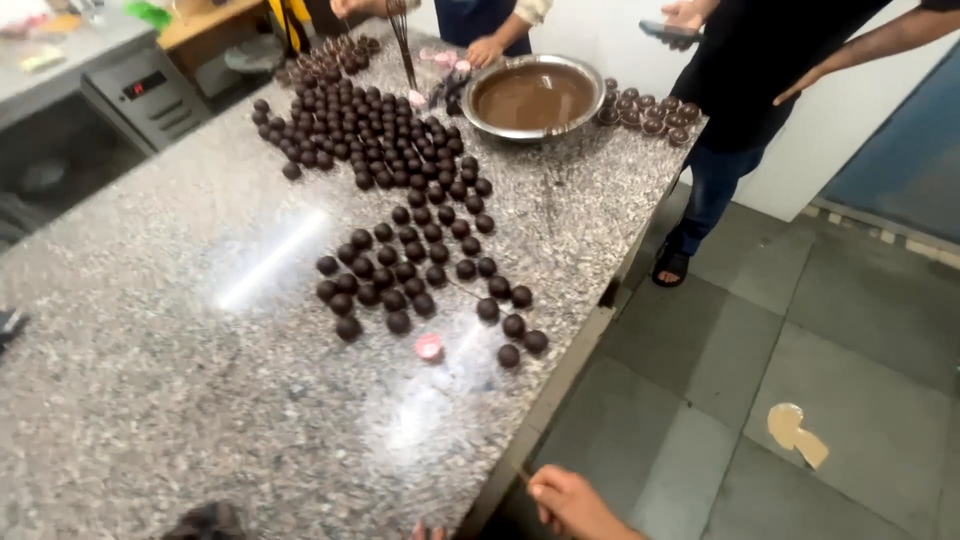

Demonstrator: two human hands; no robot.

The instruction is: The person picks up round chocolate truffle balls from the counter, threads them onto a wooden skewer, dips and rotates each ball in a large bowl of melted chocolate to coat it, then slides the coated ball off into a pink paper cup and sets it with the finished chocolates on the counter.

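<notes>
Right hand [572,503], loosely clenched, hangs off the table [150,400] edge; left unseen. Glossy dark chocolate balls [400,270] cluster mid-table, bare granite nearer.

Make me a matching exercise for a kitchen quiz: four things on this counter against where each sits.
Things:
1. Bowl
2. Pink cup
3. Whisk
4. Hand

Places:
A. Bottom edge, beside the counter
B. Far end, full of melted chocolate
C. Alone below the nearest balls
D. Upright, left of the bowl

Pairs: 1-B, 2-C, 3-D, 4-A
</notes>
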